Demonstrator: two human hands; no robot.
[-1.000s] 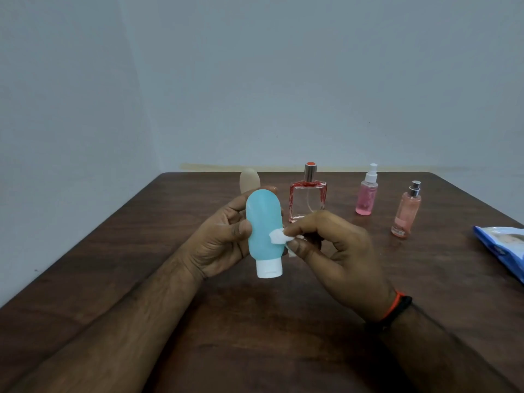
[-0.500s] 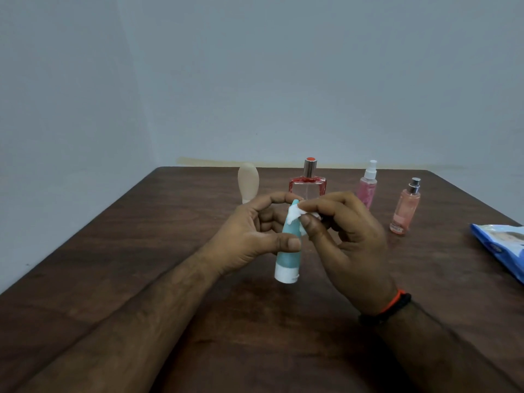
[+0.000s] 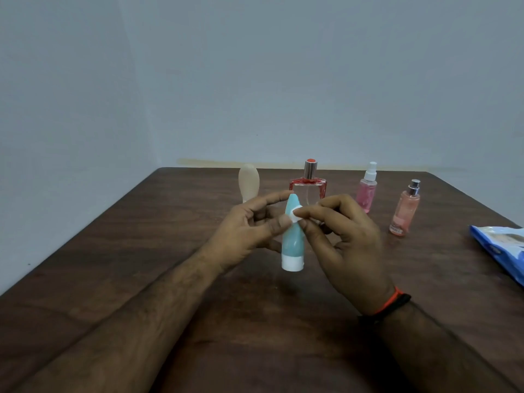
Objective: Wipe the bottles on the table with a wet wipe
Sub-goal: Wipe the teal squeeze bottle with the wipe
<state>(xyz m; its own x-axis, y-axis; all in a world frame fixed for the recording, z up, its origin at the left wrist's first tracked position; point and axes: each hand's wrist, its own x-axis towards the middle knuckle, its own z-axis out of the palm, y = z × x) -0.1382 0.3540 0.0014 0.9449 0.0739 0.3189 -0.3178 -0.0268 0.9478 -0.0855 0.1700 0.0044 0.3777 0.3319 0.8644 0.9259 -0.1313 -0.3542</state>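
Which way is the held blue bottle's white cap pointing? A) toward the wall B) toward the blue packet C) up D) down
D: the blue bottle hangs between the left hand and right hand with its white cap at the bottom; the wipe presses near the top.

— That table (image 3: 147, 273) is looking like dark, matt, grained wood. The blue tube (image 3: 292, 242)?

— Smooth matt plastic, it's seeming. The perfume bottle (image 3: 310, 191) at centre is showing clear glossy glass and a shiny metal cap.
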